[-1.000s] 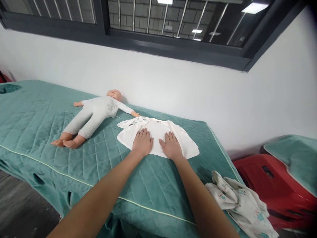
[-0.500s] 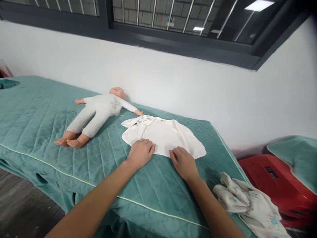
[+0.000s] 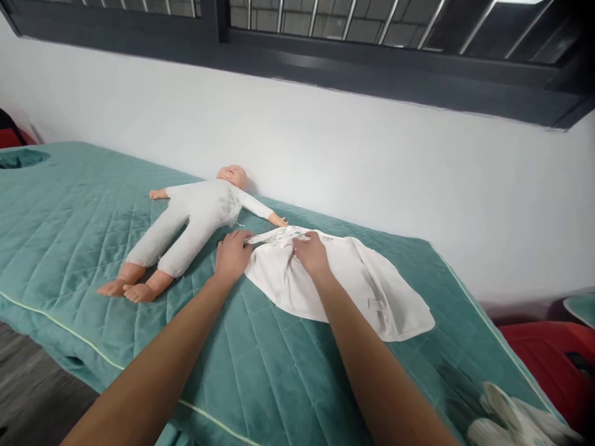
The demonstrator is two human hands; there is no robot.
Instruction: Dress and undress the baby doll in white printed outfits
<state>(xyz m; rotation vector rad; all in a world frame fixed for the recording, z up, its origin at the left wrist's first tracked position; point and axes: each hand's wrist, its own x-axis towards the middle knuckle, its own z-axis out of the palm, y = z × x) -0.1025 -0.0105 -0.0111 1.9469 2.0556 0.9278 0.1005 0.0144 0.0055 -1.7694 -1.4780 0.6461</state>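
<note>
Doll [image 3: 204,201] and garment [image 3: 362,279] on bed [image 3: 93,217]

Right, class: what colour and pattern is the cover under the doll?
The cover is green, quilted in diamonds, best seen in the head view.

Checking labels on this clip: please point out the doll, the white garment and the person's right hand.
Doll [image 3: 205,201]: head view, on its torso.
White garment [image 3: 354,279]: head view, on the spread cloth near its middle.
Right hand [image 3: 314,255]: head view, on the back of the hand.
</note>
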